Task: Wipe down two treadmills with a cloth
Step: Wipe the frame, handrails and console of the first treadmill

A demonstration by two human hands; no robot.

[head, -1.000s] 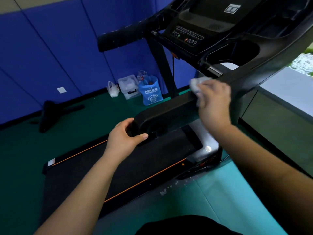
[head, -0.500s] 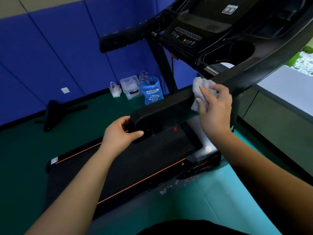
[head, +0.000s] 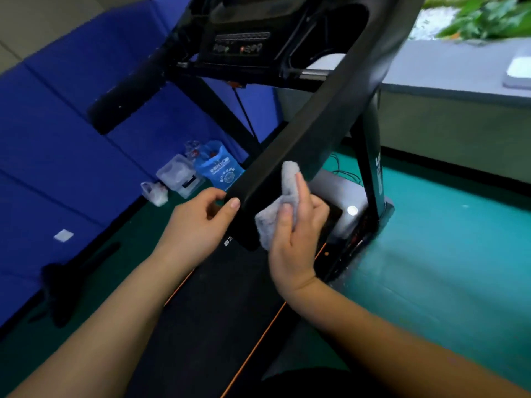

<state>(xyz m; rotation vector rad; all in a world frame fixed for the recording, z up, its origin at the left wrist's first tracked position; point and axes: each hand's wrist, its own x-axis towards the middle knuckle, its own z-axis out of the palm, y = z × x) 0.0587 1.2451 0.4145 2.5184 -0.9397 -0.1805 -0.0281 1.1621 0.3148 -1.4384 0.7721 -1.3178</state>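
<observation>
A black treadmill fills the view, its right handrail point(head: 313, 139) slanting down toward me from the console point(head: 244, 44). My left hand point(head: 198, 225) grips the near end of that handrail, thumb on top. My right hand point(head: 293, 242) holds a crumpled grey cloth point(head: 280, 208) and presses it against the handrail's right side, close to its near end. The running belt point(head: 218, 311) with orange edge lines lies below both arms.
Blue padded wall panels point(head: 71, 124) stand on the left. A blue bag point(head: 221, 168), a clear plastic box point(head: 178, 173) and a small white bag point(head: 155, 191) sit on the green floor by the wall. A grey ledge point(head: 459, 67) runs along the right. A dark object point(head: 66, 282) lies at left.
My right hand has slid the cloth down the handrail toward its near end, close to my left hand. The camera view has swung closer and to the right.
</observation>
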